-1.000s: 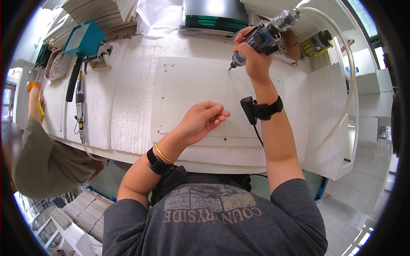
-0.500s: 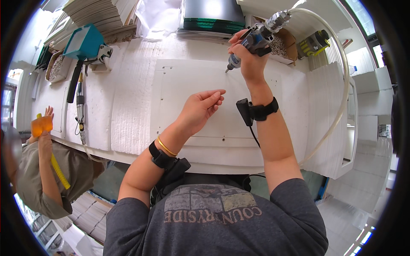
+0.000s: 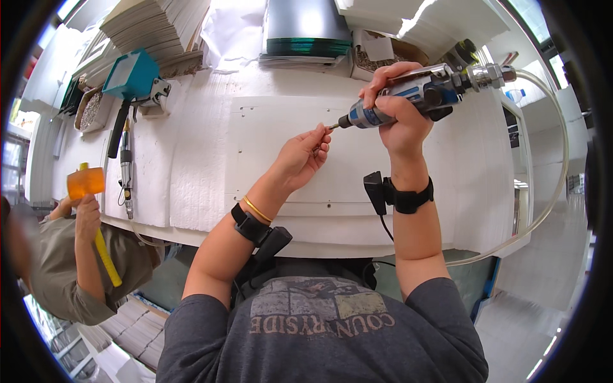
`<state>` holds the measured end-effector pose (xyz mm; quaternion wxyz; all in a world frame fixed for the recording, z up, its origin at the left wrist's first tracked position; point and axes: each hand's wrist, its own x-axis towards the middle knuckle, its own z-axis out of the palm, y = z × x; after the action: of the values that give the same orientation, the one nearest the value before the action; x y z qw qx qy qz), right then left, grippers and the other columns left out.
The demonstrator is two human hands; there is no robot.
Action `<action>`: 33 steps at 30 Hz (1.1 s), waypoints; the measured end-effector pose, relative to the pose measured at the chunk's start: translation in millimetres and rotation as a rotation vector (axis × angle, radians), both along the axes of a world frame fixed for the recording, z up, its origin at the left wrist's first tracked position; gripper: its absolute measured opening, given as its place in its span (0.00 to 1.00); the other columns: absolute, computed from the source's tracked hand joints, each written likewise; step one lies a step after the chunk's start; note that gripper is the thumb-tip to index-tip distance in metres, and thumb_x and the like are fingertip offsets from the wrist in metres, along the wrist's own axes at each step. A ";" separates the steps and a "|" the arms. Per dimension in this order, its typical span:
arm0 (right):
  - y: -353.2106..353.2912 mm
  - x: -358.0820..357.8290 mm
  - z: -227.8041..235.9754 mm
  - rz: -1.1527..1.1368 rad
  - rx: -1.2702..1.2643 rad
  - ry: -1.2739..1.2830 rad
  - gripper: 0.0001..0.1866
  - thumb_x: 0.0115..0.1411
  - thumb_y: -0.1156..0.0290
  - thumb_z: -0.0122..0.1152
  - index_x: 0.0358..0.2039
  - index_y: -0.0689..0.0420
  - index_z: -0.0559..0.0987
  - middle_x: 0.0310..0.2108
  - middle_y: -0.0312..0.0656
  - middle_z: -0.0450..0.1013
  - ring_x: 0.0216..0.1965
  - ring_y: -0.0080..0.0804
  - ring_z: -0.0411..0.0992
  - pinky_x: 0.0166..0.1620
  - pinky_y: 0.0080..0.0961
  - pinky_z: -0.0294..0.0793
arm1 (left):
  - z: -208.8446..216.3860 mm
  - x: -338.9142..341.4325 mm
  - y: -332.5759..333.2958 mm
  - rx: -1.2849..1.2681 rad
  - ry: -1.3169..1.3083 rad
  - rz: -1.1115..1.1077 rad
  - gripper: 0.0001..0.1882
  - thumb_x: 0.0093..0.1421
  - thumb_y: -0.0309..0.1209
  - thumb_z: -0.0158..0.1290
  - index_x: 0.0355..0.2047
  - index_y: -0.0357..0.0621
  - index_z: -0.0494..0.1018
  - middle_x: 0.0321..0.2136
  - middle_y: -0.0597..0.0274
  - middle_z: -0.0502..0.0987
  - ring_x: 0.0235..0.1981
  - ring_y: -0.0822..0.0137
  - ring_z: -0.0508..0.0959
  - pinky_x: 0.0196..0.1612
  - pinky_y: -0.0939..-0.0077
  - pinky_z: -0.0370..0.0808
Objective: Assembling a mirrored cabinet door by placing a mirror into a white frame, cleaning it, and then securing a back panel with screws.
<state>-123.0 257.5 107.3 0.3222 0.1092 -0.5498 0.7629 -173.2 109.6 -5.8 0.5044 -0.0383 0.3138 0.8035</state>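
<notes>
My right hand (image 3: 407, 121) is wrapped round a grey and blue air screwdriver (image 3: 418, 96), tilted so its bit points left. A clear hose runs from its back end. My left hand (image 3: 305, 156) is closed in a pinch right at the tip of the bit; whatever small thing lies between the fingertips is too small to make out. Both hands are above a flat white panel (image 3: 268, 137) with small fasteners or holes along its sides. The panel lies on a white foam-covered bench (image 3: 198, 153).
At the back stand dark glossy sheets (image 3: 300, 25), an open box of small metal parts (image 3: 367, 59) and stacked boards (image 3: 150, 29). On the left are a teal holder (image 3: 133, 76) and a second air tool (image 3: 126, 163). A co-worker holds an orange-headed mallet (image 3: 86, 183).
The screwdriver has swung from pointing down at the panel to pointing left, its bit meeting my left fingertips. My left hand has barely moved. The co-worker's mallet has shifted right.
</notes>
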 end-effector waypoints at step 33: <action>102.1 33.3 -37.1 -0.461 0.017 -0.051 0.10 0.40 0.83 0.50 0.27 0.63 0.72 0.23 0.41 0.69 0.22 0.29 0.70 0.32 0.26 0.73 | 9.8 29.3 44.8 -0.062 0.065 -0.285 0.17 0.65 0.26 0.37 0.48 0.22 0.62 0.44 0.48 0.69 0.43 0.67 0.73 0.46 0.85 0.74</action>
<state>-89.7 359.6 70.2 0.4730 -0.0359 -0.5745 0.6670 -143.9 154.4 4.0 0.6017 0.0172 0.3569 0.7144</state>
